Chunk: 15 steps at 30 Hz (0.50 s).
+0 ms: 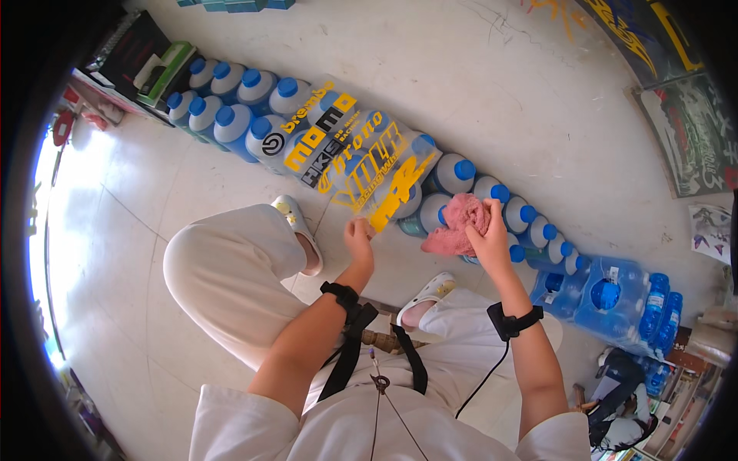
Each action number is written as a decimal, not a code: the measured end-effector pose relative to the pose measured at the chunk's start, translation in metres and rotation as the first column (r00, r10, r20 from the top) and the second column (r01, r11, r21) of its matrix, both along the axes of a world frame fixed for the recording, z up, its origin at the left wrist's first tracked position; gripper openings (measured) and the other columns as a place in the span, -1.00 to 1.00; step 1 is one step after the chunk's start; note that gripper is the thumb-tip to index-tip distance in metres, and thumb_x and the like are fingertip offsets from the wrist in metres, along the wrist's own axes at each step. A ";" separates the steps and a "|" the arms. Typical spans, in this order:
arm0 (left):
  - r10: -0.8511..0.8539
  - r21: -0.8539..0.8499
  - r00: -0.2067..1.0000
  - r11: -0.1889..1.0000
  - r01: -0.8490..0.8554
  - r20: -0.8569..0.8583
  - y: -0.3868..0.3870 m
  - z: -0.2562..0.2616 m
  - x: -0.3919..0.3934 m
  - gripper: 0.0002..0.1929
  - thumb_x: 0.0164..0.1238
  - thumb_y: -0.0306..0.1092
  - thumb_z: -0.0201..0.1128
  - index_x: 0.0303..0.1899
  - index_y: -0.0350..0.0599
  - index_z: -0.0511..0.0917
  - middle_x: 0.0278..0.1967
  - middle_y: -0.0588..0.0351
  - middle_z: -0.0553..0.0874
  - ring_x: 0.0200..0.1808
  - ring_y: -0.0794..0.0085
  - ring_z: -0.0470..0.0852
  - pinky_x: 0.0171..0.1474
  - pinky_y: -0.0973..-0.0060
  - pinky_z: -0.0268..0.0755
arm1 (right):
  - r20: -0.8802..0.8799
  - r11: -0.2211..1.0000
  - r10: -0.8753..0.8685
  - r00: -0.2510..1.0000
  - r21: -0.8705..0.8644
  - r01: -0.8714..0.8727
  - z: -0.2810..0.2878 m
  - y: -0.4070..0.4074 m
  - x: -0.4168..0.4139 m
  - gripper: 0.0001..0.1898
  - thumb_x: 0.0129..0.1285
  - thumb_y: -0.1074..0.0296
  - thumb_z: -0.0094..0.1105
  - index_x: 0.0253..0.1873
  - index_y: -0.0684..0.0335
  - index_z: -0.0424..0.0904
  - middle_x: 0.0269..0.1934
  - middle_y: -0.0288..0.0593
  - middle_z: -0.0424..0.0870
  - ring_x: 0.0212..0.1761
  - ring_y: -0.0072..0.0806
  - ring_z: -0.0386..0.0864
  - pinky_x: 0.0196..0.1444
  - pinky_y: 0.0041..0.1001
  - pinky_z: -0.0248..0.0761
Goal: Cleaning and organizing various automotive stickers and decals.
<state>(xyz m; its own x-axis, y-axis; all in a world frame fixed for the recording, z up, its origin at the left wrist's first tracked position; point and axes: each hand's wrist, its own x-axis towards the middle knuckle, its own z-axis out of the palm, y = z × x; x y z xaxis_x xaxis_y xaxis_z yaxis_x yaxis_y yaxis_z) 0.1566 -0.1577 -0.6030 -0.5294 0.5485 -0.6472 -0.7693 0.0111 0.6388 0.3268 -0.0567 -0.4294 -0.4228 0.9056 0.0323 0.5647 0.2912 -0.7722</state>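
My left hand (360,235) pinches the near corner of a clear plastic sticker sheet (330,151) printed with yellow and black lettering. The sheet lies slanted over a row of large plastic bottles (233,124) with blue caps, which show through it. A crumpled pink cloth (461,222) is bunched in my right hand (491,237), held above the bottles just right of the sheet's end. The cloth hides some of the bottles beneath it. Both wrists carry black straps with small devices.
Bottles line the foot of a pale wall (519,75). Shrink-wrapped blue bottle packs (611,291) stand at the right, dark boxes (135,52) at the far left. Printed sheets (683,132) hang at upper right. My clogs (429,291) rest on the tiled floor (132,230).
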 end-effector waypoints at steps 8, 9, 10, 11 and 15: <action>-0.211 0.301 0.941 0.945 0.128 0.264 0.004 0.050 0.012 -0.69 0.29 -0.28 0.06 -0.01 -0.22 0.31 -0.08 0.04 0.53 -0.03 0.35 0.53 0.02 0.47 0.40 | 0.060 0.974 0.071 0.996 0.211 -0.082 -0.020 0.007 -0.044 -0.60 -0.10 0.48 0.19 -0.10 0.29 0.29 -0.17 0.03 0.35 -0.14 -0.06 0.42 -0.12 -0.28 0.32; -0.234 0.315 0.935 0.938 0.145 0.266 0.004 0.049 0.012 -0.68 0.31 -0.30 0.03 0.01 -0.24 0.30 -0.02 0.02 0.50 0.00 0.32 0.52 0.04 0.47 0.40 | 0.079 0.978 0.090 0.993 0.179 -0.103 -0.022 0.007 -0.054 -0.61 -0.11 0.45 0.20 -0.12 0.29 0.30 -0.17 0.02 0.34 -0.16 -0.06 0.43 -0.15 -0.25 0.34; -0.254 0.328 0.929 0.931 0.160 0.267 0.004 0.047 0.012 -0.68 0.33 -0.31 0.00 0.04 -0.27 0.28 0.04 -0.01 0.46 0.03 0.30 0.51 0.06 0.46 0.39 | 0.078 0.979 0.093 0.993 0.177 -0.106 -0.026 0.007 -0.064 -0.61 -0.11 0.45 0.20 -0.12 0.29 0.30 -0.17 0.02 0.34 -0.16 -0.06 0.43 -0.15 -0.25 0.34; -0.251 0.325 0.930 0.932 0.158 0.268 0.003 0.045 0.011 -0.68 0.33 -0.31 0.00 0.04 -0.27 0.28 0.04 -0.01 0.46 0.03 0.30 0.51 0.06 0.46 0.39 | 0.143 0.966 0.136 0.980 0.202 -0.164 -0.030 0.007 -0.073 -0.62 -0.11 0.40 0.22 -0.14 0.28 0.32 -0.17 0.01 0.34 -0.18 -0.08 0.44 -0.19 -0.25 0.36; -0.195 0.213 0.969 0.964 0.160 0.154 0.003 0.040 0.009 -0.72 0.35 -0.34 -0.03 -0.01 -0.31 0.32 -0.04 -0.03 0.53 -0.02 0.36 0.54 0.06 0.50 0.40 | 0.351 0.853 0.316 0.881 0.302 -0.426 -0.044 0.017 -0.088 -0.60 -0.09 0.26 0.26 -0.14 0.24 0.36 -0.13 0.00 0.35 -0.16 -0.08 0.44 -0.17 -0.25 0.36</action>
